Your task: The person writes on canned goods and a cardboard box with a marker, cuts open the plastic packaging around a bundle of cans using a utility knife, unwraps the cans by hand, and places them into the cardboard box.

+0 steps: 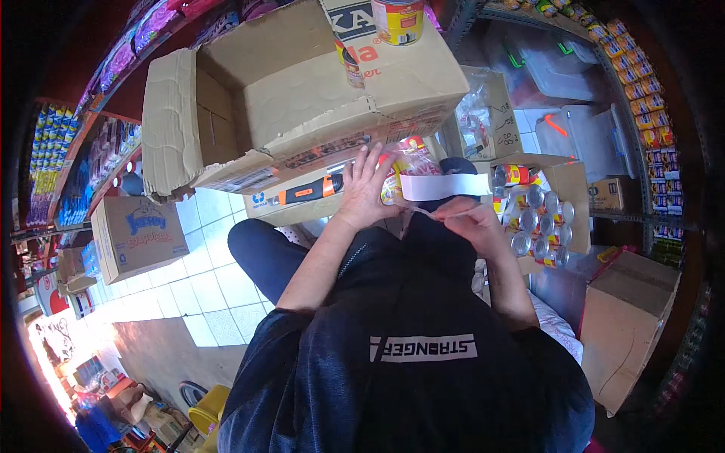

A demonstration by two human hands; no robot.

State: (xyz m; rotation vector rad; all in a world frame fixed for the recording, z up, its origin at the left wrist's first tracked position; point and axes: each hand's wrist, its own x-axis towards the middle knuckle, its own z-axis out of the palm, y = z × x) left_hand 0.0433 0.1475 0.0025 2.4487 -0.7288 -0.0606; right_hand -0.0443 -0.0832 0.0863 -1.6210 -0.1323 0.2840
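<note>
My left hand (365, 190) rests against a can with a yellow and red label (392, 186), its fingers stretched upward and its thumb side along the can. From the can a white paper strip (445, 186) extends to the right; whether it is joined to the label I cannot tell. My right hand (470, 220) is closed in a pinch on the end of a thin pale strip (414, 208) that runs toward the can. Left of the can, an orange and black box cutter (306, 190) lies on cardboard. Behind it is a red and yellow plastic package (417, 157).
A large open carton (302, 98) stands ahead, with labelled cans (399, 23) on its flap. At right, an open box (572, 189) holds several cans (538, 223). Closed cartons stand at left (143, 238) and right (628, 325). Stocked shelves (648, 106) line both sides.
</note>
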